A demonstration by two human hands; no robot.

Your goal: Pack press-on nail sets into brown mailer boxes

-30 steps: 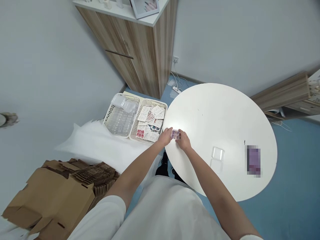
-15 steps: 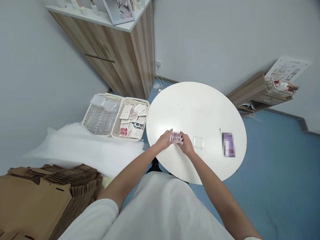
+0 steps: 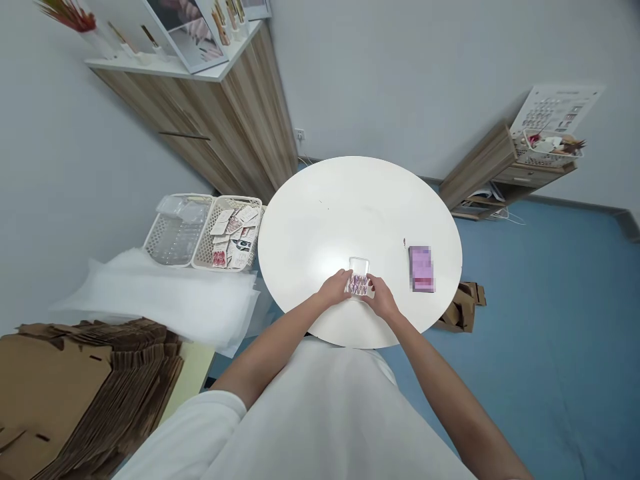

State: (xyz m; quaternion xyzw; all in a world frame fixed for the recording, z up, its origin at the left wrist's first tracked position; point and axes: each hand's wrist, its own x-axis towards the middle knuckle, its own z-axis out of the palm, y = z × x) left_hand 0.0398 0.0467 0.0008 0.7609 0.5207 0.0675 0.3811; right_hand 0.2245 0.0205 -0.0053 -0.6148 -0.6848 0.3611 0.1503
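A card of purple press-on nails (image 3: 359,285) lies between my hands, at the near part of a clear plastic box (image 3: 359,265) that stands open on the white round table (image 3: 310,233). My left hand (image 3: 335,288) grips the card's left edge with its fingers closed. At the right edge my right hand (image 3: 382,297) pinches the card between thumb and fingers. Whether the card rests fully inside the box's near half, I cannot tell. To the right lies a purple blurred rectangular item (image 3: 421,269).
Left of the table are a basket of nail cards (image 3: 203,253) and a basket of clear boxes (image 3: 153,243). White foam sheets (image 3: 165,287) and stacked flat cardboard boxes (image 3: 60,380) sit nearer. A brown cardboard box (image 3: 463,310) is on the floor at right.
Both hands have brought the nail card to the clear box, which was to their right and is now between them. The camera view has shifted.
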